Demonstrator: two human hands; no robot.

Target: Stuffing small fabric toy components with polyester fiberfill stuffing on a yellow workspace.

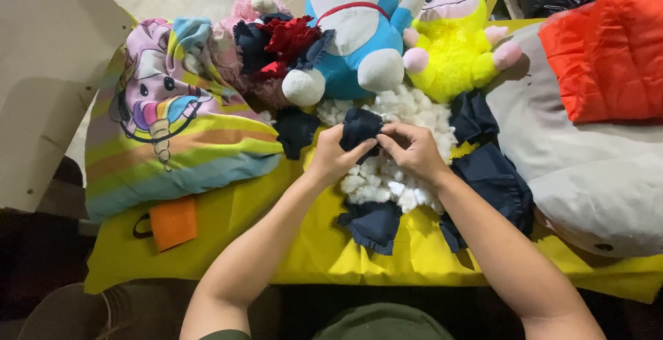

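Observation:
My left hand (pixel 333 155) and my right hand (pixel 412 151) both pinch a small dark navy cloth piece (pixel 360 128) over a heap of white stuffing (pixel 390 174). The heap lies on a yellow-covered table (pixel 324 243). More navy cloth pieces lie around it: one below the heap (pixel 371 224), one to the right (pixel 494 185), one at the left (pixel 295 131).
A blue and white plush cat (pixel 356 33) and a yellow plush toy (pixel 456 43) sit behind the heap. A rainbow unicorn pillow (pixel 173 126) lies left, with red and navy scraps (pixel 286 43) near it. A white cushion (pixel 587 167) and orange padded fabric (pixel 608 57) are right. An orange tag (pixel 173 222) lies front left.

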